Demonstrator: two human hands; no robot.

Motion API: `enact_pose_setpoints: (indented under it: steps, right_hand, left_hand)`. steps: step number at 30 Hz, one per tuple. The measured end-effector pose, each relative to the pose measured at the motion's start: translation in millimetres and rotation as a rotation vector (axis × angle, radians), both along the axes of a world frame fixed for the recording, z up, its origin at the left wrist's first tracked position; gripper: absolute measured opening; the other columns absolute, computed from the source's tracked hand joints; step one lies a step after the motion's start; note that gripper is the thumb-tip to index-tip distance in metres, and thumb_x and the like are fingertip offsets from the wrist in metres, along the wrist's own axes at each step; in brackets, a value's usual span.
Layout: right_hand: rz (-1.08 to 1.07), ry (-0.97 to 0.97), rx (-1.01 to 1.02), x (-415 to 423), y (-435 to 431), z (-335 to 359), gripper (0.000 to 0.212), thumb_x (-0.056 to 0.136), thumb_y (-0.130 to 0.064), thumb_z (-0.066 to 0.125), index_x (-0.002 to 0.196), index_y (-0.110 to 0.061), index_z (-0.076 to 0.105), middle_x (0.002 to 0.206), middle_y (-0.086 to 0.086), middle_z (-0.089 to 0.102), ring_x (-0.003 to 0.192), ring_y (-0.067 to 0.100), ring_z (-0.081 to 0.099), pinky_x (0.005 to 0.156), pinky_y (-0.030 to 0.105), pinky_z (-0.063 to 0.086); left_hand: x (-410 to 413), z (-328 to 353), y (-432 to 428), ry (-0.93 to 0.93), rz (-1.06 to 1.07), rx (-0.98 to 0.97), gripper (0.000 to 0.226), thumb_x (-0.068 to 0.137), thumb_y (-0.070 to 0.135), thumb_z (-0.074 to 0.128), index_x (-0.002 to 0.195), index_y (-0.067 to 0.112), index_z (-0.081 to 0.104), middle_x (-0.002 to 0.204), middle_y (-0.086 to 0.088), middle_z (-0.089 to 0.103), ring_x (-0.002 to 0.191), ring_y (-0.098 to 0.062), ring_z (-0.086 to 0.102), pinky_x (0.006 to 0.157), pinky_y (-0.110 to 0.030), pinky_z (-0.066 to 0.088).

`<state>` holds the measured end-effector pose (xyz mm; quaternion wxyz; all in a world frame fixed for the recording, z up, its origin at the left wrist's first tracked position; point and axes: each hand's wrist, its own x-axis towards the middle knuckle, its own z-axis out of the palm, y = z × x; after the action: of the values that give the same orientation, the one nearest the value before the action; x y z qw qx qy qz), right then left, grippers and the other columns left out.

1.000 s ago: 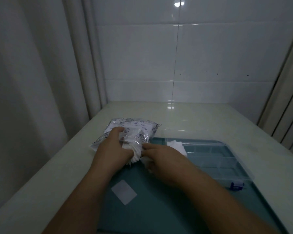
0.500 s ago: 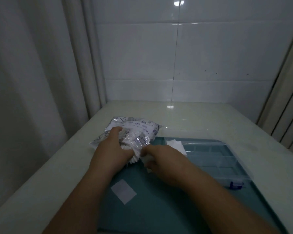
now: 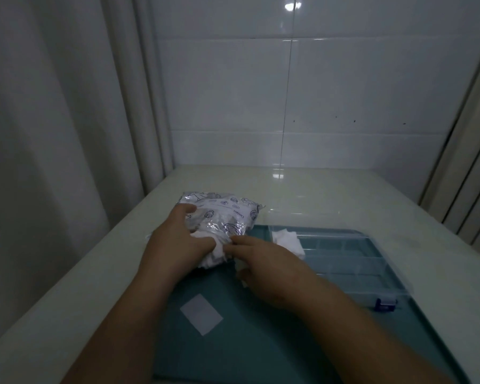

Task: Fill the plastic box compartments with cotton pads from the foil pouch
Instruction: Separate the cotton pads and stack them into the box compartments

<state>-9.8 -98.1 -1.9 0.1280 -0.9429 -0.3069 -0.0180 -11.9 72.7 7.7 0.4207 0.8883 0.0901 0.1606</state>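
Note:
A shiny foil pouch (image 3: 227, 214) with blue printed shapes lies on the table's left part, its open mouth towards me with white cotton pads (image 3: 214, 252) bulging out. My left hand (image 3: 175, 242) grips the pouch from the left, thumb on the pads. My right hand (image 3: 263, 261) pinches cotton pads at the pouch mouth; white cotton shows under its fingers. To the right lies the clear plastic box (image 3: 358, 261) with several compartments, lid open. Its far left compartment holds white cotton pads (image 3: 287, 241).
A teal mat (image 3: 261, 328) with a white sticker (image 3: 201, 314) lies under the box on the pale table (image 3: 316, 195). The box has a blue latch (image 3: 384, 304) at its near edge. A curtain hangs at left and a tiled wall stands behind.
My right hand has shifted slightly towards me at the pouch mouth, drawing cotton out. The left hand keeps its hold on the pouch.

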Motion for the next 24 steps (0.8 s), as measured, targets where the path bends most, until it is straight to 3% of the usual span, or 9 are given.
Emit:
enact_pose_setpoints:
  steps: [4, 7, 10, 12, 14, 17, 21, 24]
  right_hand:
    - [0.002, -0.003, 0.007, 2.3, -0.4, -2.4, 0.049, 0.092, -0.017, 0.055, 0.138, -0.031, 0.047, 0.145, -0.007, 0.041, 0.125, 0.022, 0.048, 0.101, 0.037, 0.044]
    - [0.023, -0.012, 0.004, 4.4, 0.2, -6.5, 0.042, 0.09, -0.016, 0.055, 0.13, -0.026, 0.054, 0.134, -0.004, 0.051, 0.118, 0.023, 0.053, 0.095, 0.037, 0.047]
    - [0.023, -0.021, -0.021, 4.8, -0.3, -6.9, 0.039, 0.091, -0.015, 0.056, 0.129, -0.023, 0.056, 0.135, -0.003, 0.052, 0.119, 0.022, 0.052, 0.097, 0.037, 0.046]
    - [0.016, 0.009, 0.008, 3.5, -1.0, -4.8, 0.043, 0.091, -0.015, 0.058, 0.132, -0.026, 0.054, 0.141, -0.006, 0.046, 0.124, 0.019, 0.048, 0.101, 0.037, 0.043]
    - [0.0, 0.036, 0.106, 1.6, -3.7, 0.1, 0.046, 0.088, -0.014, 0.061, 0.131, -0.029, 0.053, 0.142, -0.009, 0.043, 0.126, 0.016, 0.044, 0.103, 0.034, 0.041]
    - [-0.108, 0.042, 0.301, -1.1, -14.2, 14.5, 0.04, 0.089, -0.02, 0.063, 0.126, -0.03, 0.053, 0.134, -0.008, 0.045, 0.119, 0.013, 0.046, 0.094, 0.023, 0.038]
    - [-0.311, 0.025, 0.643, 2.7, -34.1, 27.1, 0.03, 0.079, -0.025, 0.075, 0.1, -0.033, 0.055, 0.1, -0.01, 0.059, 0.084, 0.008, 0.055, 0.064, 0.018, 0.041]
    - [-0.356, 0.089, 0.883, 3.8, -41.8, 28.7, 0.025, 0.076, -0.021, 0.079, 0.089, -0.029, 0.058, 0.088, -0.012, 0.062, 0.078, 0.004, 0.059, 0.061, 0.016, 0.046]
  left_hand:
    - [3.9, 1.1, 8.5, 0.051, -0.004, -0.07, 0.059, 0.067, 0.022, 0.071, 0.122, 0.032, 0.052, 0.103, -0.001, 0.061, 0.088, -0.021, 0.058, 0.073, -0.027, 0.039]
    - [4.7, 6.2, 22.0, 0.101, -0.032, -0.252, 0.061, 0.05, 0.029, 0.065, 0.11, 0.036, 0.056, 0.106, -0.01, 0.064, 0.082, -0.027, 0.062, 0.066, -0.031, 0.044]
    - [0.4, 12.5, 28.9, 0.155, -0.105, -0.49, 0.057, 0.048, 0.018, 0.059, 0.104, 0.032, 0.059, 0.108, -0.013, 0.063, 0.072, -0.025, 0.059, 0.056, -0.028, 0.041]
    - [-1.6, 16.2, 28.7, 0.17, -0.143, -0.575, 0.051, 0.059, 0.011, 0.057, 0.107, 0.028, 0.059, 0.105, -0.014, 0.064, 0.066, -0.024, 0.056, 0.051, -0.025, 0.038]
    - [-1.4, 17.9, 26.2, 0.162, -0.162, -0.613, 0.045, 0.074, 0.001, 0.051, 0.111, 0.025, 0.058, 0.099, -0.012, 0.064, 0.059, -0.021, 0.055, 0.045, -0.021, 0.037]
    - [0.5, 17.4, 22.5, 0.14, -0.166, -0.646, 0.045, 0.079, -0.003, 0.049, 0.116, 0.023, 0.057, 0.095, -0.013, 0.063, 0.059, -0.021, 0.054, 0.043, -0.02, 0.039]
    - [4.2, 22.7, 15.6, 0.083, -0.172, -0.622, 0.054, 0.063, 0.009, 0.061, 0.114, 0.025, 0.057, 0.112, -0.015, 0.064, 0.073, -0.024, 0.061, 0.054, -0.027, 0.048]
    - [7.9, 30.0, 6.7, 0.048, -0.175, -0.524, 0.06, 0.058, 0.013, 0.062, 0.116, 0.028, 0.056, 0.111, -0.013, 0.06, 0.08, -0.024, 0.062, 0.055, -0.031, 0.051]
